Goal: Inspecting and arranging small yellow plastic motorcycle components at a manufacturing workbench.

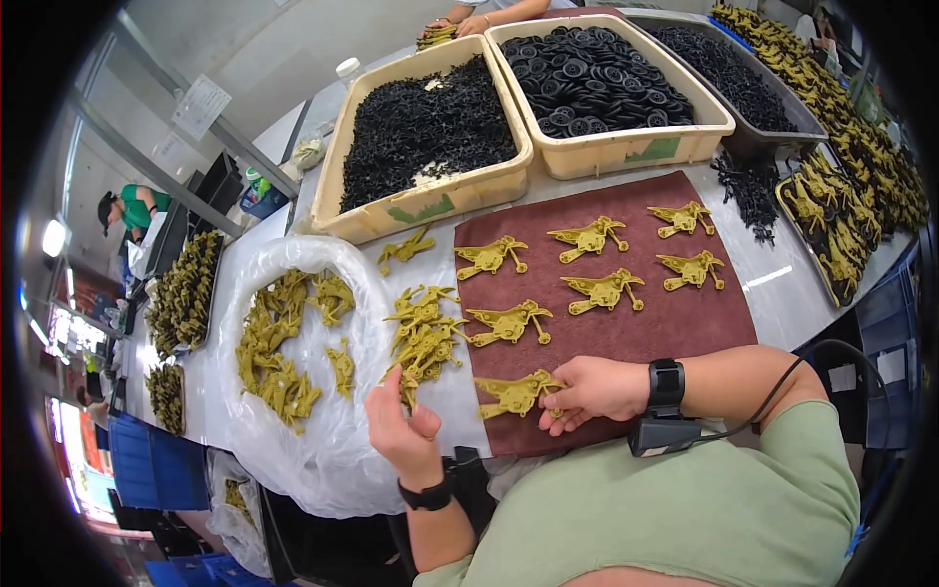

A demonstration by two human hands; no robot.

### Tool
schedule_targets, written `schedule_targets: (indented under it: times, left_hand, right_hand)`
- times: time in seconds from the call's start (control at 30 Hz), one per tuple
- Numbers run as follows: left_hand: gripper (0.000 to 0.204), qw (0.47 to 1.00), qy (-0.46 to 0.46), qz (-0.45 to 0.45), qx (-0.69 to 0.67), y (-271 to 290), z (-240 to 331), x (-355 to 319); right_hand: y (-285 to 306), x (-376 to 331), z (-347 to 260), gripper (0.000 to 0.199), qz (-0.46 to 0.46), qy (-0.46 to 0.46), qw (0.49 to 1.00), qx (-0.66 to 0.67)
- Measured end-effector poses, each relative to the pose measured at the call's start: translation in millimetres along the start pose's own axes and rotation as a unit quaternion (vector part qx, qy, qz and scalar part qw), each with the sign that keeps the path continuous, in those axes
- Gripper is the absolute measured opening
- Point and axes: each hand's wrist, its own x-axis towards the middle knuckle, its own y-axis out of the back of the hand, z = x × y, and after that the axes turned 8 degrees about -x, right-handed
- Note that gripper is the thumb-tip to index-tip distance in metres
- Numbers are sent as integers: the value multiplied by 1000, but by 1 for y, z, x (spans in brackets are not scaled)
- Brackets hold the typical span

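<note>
Gripping a gold part on the red cloth with the right hand, maybe to steady it, and curling the left hand beside the cloth, can't tell around what.

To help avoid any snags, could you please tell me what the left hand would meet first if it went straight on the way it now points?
The left hand would probably meet the pile of olive-yellow parts just beyond its fingers, though depth is hard to judge here.
</note>
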Motion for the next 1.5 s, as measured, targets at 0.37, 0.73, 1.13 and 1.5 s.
schedule_targets:
  times: [0.37,0.73,1.13,1.5]
  left_hand:
    - [50,945,-128,-255,160,5,-9,-8]
    - [58,948,-118,-244,164,-2,-5,-9]
    - [28,969,-147,-121,155,5,0,51]
    - [36,947,-44,-118,294,13,-66,78]
  right_hand:
    - [-11,-25,-32,52,134,21,889,-436]
    - [0,-14,-5,56,185,247,674,-671]
    - [3,-13,-6,51,173,265,683,-659]
    - [-2,-17,-9,54,183,246,674,-672]
